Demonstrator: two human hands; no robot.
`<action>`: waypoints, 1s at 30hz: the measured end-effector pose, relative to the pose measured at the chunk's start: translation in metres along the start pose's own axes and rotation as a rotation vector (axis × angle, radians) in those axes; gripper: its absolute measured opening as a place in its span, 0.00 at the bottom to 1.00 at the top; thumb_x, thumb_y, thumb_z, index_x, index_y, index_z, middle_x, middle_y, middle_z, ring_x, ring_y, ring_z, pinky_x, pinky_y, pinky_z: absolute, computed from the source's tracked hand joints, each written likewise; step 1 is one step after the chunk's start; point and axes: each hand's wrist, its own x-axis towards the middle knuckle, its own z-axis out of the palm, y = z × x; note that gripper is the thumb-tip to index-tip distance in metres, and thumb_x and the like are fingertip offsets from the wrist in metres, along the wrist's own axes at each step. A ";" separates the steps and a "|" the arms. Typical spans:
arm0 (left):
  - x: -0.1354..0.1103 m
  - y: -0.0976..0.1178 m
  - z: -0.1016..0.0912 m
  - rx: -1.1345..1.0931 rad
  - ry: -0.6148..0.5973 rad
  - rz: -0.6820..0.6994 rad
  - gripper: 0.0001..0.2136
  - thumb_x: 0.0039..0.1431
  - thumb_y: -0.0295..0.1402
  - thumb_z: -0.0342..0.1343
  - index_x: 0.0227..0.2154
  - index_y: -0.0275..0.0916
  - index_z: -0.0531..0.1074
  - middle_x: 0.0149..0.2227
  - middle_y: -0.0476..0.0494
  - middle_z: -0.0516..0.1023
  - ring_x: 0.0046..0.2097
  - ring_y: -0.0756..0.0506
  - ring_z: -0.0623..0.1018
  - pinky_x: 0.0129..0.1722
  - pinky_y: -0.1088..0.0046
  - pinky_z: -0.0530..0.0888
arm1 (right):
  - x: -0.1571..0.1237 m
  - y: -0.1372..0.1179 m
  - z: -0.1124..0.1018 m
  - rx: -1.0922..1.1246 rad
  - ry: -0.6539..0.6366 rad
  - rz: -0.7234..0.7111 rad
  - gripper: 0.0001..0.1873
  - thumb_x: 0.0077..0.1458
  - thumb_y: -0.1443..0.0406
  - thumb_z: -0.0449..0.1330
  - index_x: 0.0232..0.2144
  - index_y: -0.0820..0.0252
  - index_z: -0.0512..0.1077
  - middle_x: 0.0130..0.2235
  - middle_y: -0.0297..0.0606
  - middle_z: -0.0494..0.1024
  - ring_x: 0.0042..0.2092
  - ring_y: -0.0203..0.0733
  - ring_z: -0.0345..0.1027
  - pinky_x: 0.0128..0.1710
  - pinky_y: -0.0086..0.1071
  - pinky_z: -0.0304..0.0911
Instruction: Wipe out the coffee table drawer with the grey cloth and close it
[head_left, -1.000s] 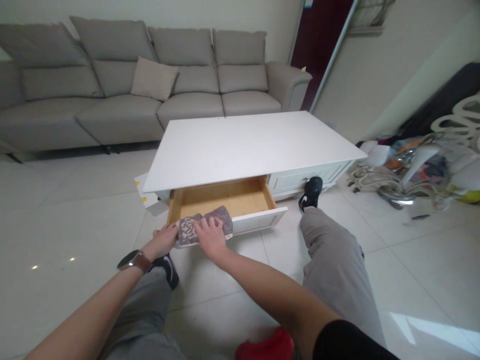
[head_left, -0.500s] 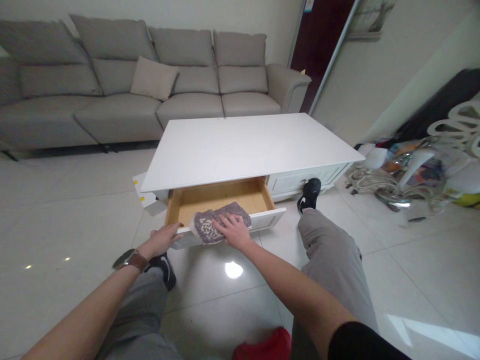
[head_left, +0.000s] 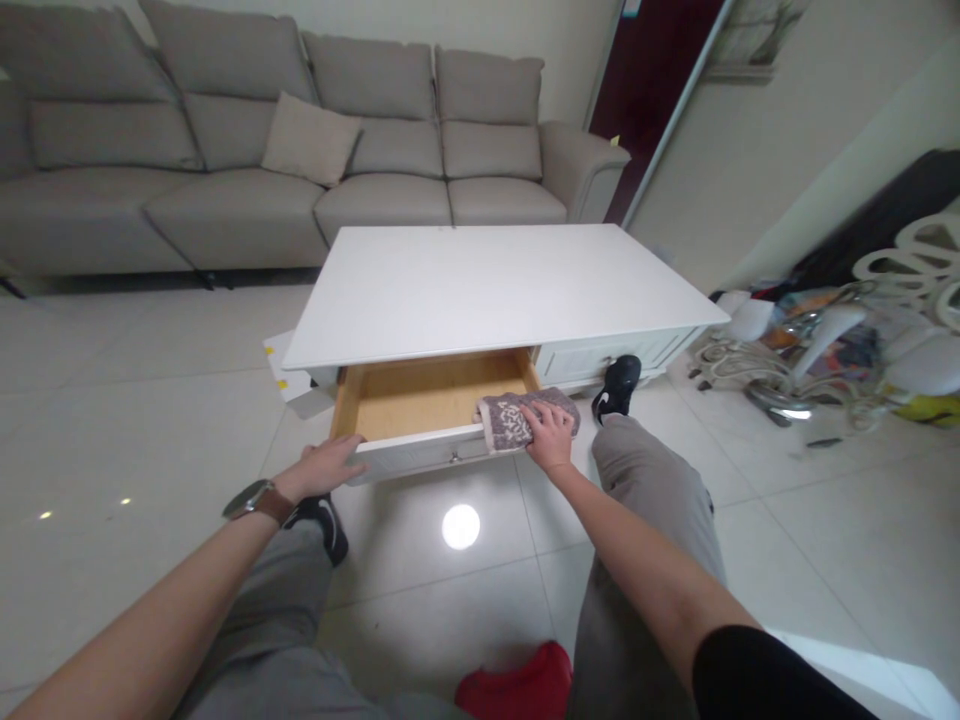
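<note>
A white coffee table (head_left: 480,290) stands before me with its left drawer (head_left: 420,398) pulled out, showing a bare wooden inside. At the left end of the drawer front (head_left: 405,457), my left hand (head_left: 326,467) grips the top edge. My right hand (head_left: 549,432) presses a folded grey-brown patterned towel (head_left: 510,422) over the right end of that front's top edge. The towel hides that corner of the drawer. A small knob (head_left: 454,457) shows on the drawer front.
A grey sofa (head_left: 390,200) with a cushion (head_left: 311,138) stands behind the table. A white box (head_left: 289,365) is at the table's left. On the right floor lies a chandelier (head_left: 795,350). Something red (head_left: 517,685) is below me. My shoes flank the drawer.
My right hand has slid the towel rightward along the drawer front's top edge, from the middle to the right end. My left hand stays at the left corner. The view has tilted slightly.
</note>
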 end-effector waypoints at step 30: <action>-0.001 0.007 -0.009 -0.021 -0.047 -0.012 0.24 0.66 0.48 0.36 0.50 0.41 0.70 0.56 0.33 0.75 0.58 0.34 0.73 0.52 0.53 0.71 | -0.033 0.076 0.075 0.745 -0.021 1.050 0.14 0.41 0.69 0.61 0.35 0.61 0.77 0.34 0.43 0.82 0.37 0.46 0.77 0.38 0.34 0.70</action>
